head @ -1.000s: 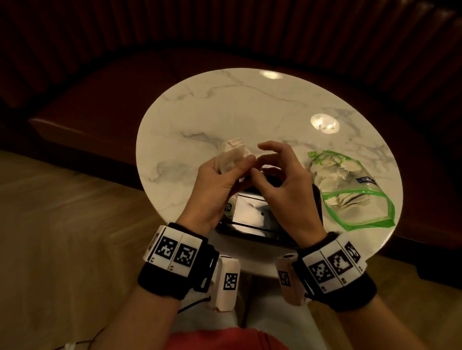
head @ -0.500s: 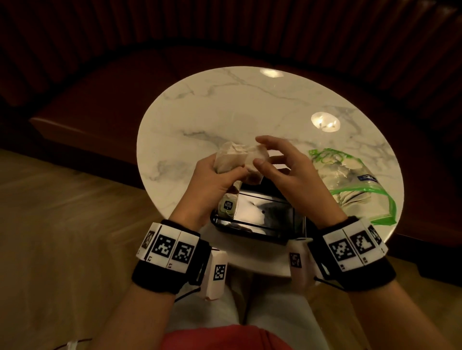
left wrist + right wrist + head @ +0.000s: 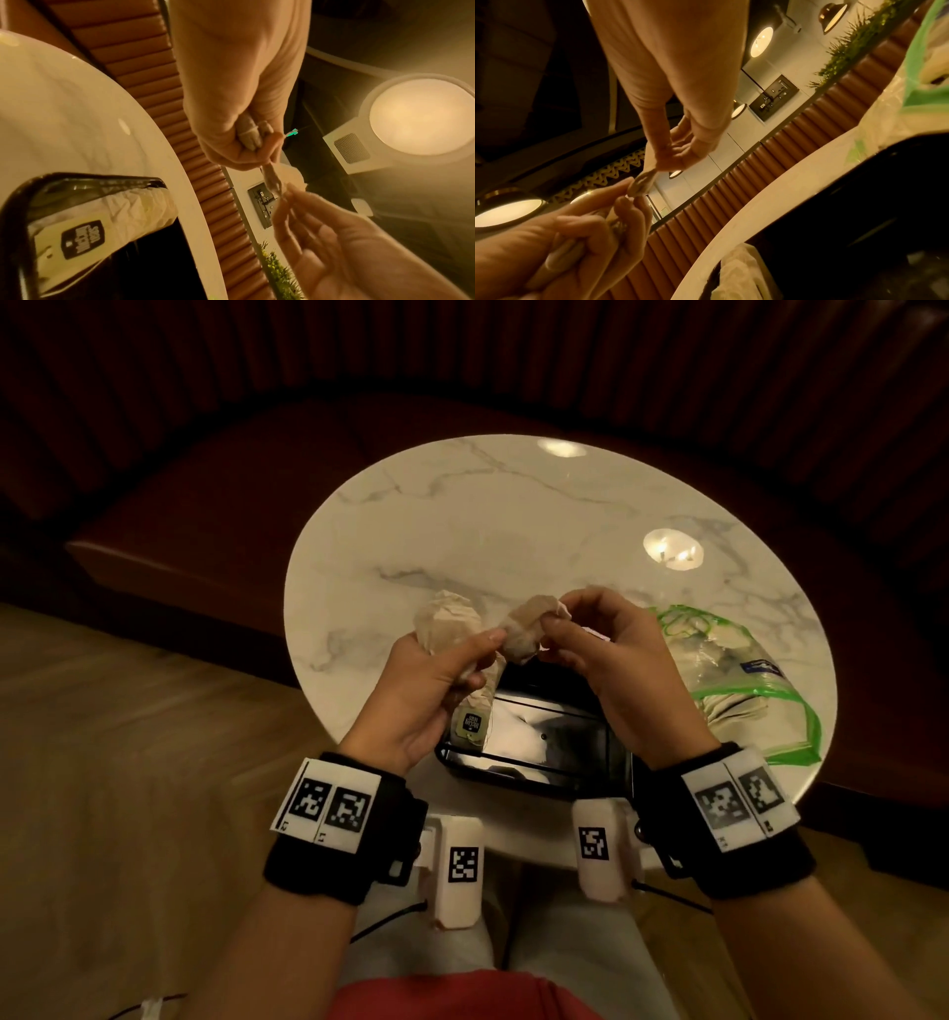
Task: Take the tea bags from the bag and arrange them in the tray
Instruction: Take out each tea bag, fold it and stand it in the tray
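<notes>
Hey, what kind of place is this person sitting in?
Probably a restaurant or cafe booth. A small round marble table stands against a curved bench with ribbed brown upholstery, and round lamps light the dim room.

It looks like a restaurant or café lounge, dimly lit in warm tones. A small round marble table stands before a curved banquette in dark red-brown leather, its back ribbed in vertical channels. Large round ceiling lamps glow overhead. A strip of green foliage runs along the top edge of the banquette back, beside a pale panelled wall. The floor is wood-toned.
</notes>
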Demonstrator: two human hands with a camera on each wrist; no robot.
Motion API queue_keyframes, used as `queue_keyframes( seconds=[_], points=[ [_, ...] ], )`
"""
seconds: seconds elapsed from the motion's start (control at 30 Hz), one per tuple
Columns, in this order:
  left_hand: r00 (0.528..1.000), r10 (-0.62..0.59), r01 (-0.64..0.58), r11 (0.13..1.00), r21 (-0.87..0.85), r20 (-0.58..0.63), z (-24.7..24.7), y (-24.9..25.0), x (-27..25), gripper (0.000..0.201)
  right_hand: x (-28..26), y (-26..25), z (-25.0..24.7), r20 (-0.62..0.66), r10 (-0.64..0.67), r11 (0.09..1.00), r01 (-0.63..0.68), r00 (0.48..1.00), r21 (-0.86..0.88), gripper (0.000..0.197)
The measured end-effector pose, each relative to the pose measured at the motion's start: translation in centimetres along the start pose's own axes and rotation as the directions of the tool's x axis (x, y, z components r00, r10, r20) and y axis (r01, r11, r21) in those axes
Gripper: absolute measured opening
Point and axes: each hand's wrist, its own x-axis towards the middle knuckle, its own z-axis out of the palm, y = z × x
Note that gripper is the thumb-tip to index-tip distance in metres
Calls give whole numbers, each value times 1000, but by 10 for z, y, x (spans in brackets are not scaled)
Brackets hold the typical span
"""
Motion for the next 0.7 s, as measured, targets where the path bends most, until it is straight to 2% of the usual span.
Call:
queue_keyframes(
  seconds=[0.1, 0.2, 0.37, 0.53, 0.7],
  points=[
    [999, -32, 32, 998, -62, 7, 0, 2, -2, 14, -2, 2, 1, 24, 94, 981, -97, 995, 169, 9],
    [999, -28, 28, 999, -43, -15, -2, 4, -3, 12, -4, 3, 2, 65, 160, 964, -170, 985, 204, 14],
    [999, 6, 0, 982, 189, -32, -7, 9, -6, 11, -4, 4, 2, 74, 255, 952, -264, 964, 156, 10],
    [999, 35, -26, 977, 210, -40, -5, 12, -7, 17, -4, 9, 5, 77, 287, 946, -295, 955, 134, 9],
    [988, 109, -82, 967, 240, -104, -10, 14, -5, 19, -3, 6, 8, 68, 247, 950, -255, 967, 180, 9]
  ],
)
